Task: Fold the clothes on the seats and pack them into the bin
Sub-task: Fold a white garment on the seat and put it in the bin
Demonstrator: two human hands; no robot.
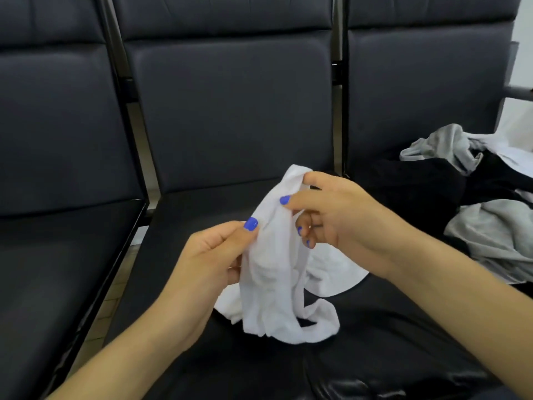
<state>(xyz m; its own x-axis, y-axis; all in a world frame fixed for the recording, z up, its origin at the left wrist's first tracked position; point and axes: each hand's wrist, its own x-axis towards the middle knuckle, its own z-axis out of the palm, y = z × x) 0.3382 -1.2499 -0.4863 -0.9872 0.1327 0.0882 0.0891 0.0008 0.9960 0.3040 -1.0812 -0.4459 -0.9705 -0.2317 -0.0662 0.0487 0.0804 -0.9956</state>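
A small white garment (271, 272) hangs crumpled above the middle black seat (178, 313), its lower end resting on the cushion. My left hand (213, 261) pinches its left side between thumb and fingers. My right hand (331, 217) grips its upper edge, thumb on the front and fingers curled behind the cloth. A pile of loose clothes (476, 203), grey, black and white, lies on the right seat. No bin is in view.
Three black padded seats stand in a row with metal frames between them. The left seat (57, 255) holds nothing. A light wall and a metal armrest (519, 90) show at the far right. Tiled floor shows through the gap between the left and middle seats.
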